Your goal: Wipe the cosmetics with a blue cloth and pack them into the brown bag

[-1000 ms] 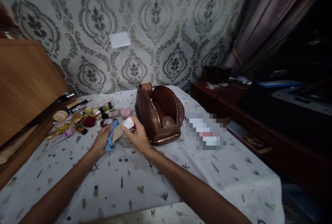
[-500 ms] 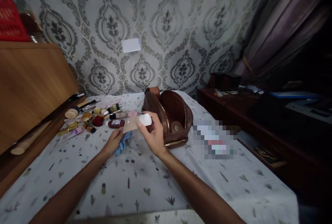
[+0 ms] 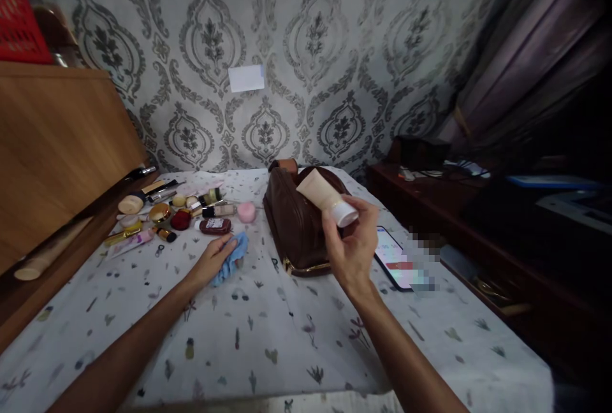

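Note:
A beige squeeze tube (image 3: 319,191) with a white cap is gripped near its cap by my right hand (image 3: 352,244), its flat end tilted up and leftward. The tube is held in front of the brown handbag (image 3: 295,222), whose opening it and the hand partly cover. My left hand (image 3: 213,260) is closed on a blue cloth (image 3: 233,261) at the tabletop. Just beyond that hand lies a dark red bottle (image 3: 215,226) with a white cap. A round pink container (image 3: 247,211) sits between the bottle and the bag.
Several cosmetics, among them a red round item (image 3: 180,220) and a gold compact (image 3: 159,212), lie at the left of the patterned tablecloth (image 3: 258,349). A phone (image 3: 394,260), partly blurred out, lies right of the bag. A wooden cabinet (image 3: 57,158) borders the left side.
My right hand has carried the tube rightward from beside my left hand to the front of the bag. The left hand has let go of the tube and keeps the cloth.

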A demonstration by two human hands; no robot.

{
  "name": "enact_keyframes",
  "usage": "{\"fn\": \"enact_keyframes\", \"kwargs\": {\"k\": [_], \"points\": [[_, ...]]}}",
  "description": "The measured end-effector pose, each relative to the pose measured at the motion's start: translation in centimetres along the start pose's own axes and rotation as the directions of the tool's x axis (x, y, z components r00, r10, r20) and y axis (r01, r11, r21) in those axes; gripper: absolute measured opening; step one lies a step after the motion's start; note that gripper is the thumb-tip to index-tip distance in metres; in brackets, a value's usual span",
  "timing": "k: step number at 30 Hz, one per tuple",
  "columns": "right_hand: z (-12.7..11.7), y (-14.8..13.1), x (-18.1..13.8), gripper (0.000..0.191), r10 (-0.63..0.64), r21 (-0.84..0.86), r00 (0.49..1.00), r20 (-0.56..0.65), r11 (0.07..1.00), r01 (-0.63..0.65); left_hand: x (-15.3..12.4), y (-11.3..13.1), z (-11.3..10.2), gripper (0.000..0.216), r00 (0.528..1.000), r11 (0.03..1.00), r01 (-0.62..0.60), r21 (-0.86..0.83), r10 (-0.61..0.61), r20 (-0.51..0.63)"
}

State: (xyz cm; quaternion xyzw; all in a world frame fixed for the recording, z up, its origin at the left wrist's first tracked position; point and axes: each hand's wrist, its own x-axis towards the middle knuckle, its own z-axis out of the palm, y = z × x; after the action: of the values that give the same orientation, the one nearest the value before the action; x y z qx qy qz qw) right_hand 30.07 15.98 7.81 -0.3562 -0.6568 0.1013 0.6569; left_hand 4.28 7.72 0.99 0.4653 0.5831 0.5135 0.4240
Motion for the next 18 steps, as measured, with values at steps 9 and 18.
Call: {"fn": "enact_keyframes", "kwargs": {"k": [9, 18], "points": [[-0.2, 1.1, -1.0, 0.035, 0.028, -0.092, 0.911, 0.412, 0.996, 0.011, 0.1, -0.2, -0.2, 0.056, 1.000, 0.999, -0.007, 0.043, 0.006, 0.005], [-0.3, 0.5, 0.0, 0.052, 0.078, -0.160, 0.773, 0.629, 0.987, 0.031, 0.0, -0.6, -0.3, 0.055, 1.000, 0.999, -0.002, 0.048, 0.003, -0.024]]}}
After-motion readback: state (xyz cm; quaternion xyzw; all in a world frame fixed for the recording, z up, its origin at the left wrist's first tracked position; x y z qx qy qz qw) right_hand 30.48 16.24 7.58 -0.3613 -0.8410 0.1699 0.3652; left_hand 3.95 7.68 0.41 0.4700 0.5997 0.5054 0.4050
